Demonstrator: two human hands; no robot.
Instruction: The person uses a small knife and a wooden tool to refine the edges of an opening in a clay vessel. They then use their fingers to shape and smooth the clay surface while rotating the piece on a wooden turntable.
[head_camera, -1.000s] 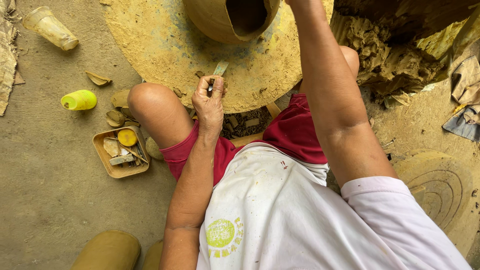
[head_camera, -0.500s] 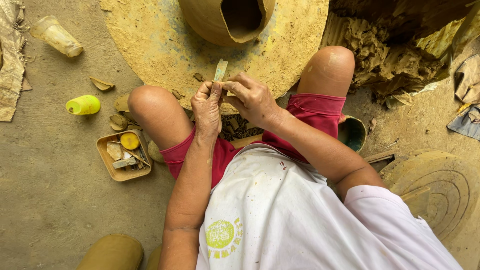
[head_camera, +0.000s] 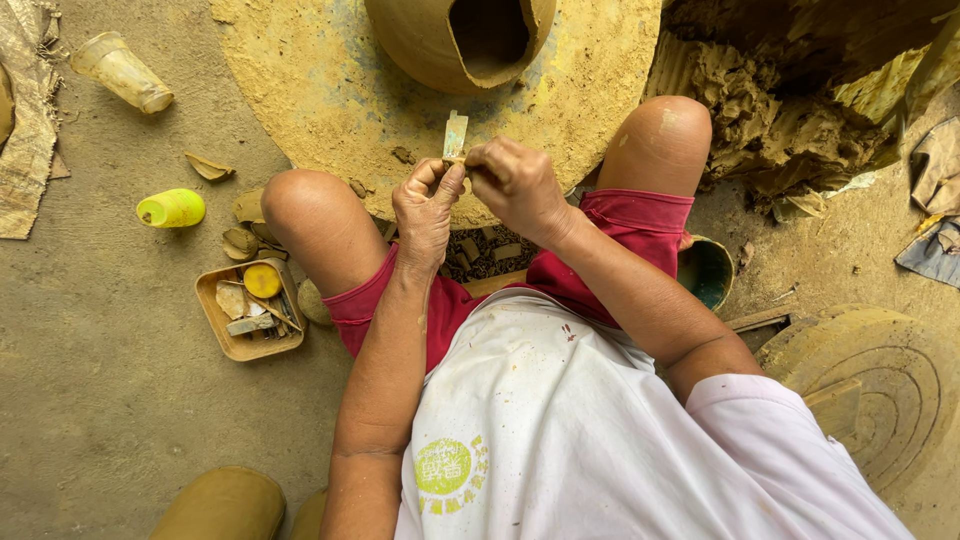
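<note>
While a clay pot (head_camera: 460, 40) stands at the far edge of the potter's wheel (head_camera: 330, 90), the left hand (head_camera: 428, 205) and right hand (head_camera: 515, 185) meet at its near edge, fingers pinched shut on a thin flat scraping tool (head_camera: 455, 135), held upright.

Bare earthen floor (head_camera: 90, 400), daylight.

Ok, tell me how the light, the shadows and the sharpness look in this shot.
Head view: soft, even daylight with no glare; only faint shadows, under the knees and beside the yellow bottle. The left hand, the right hand and the thin flat tool they pinch are sharp, with no motion blur. The clay pot is cropped by the top edge, and the wide lens bends the edges slightly.
</note>
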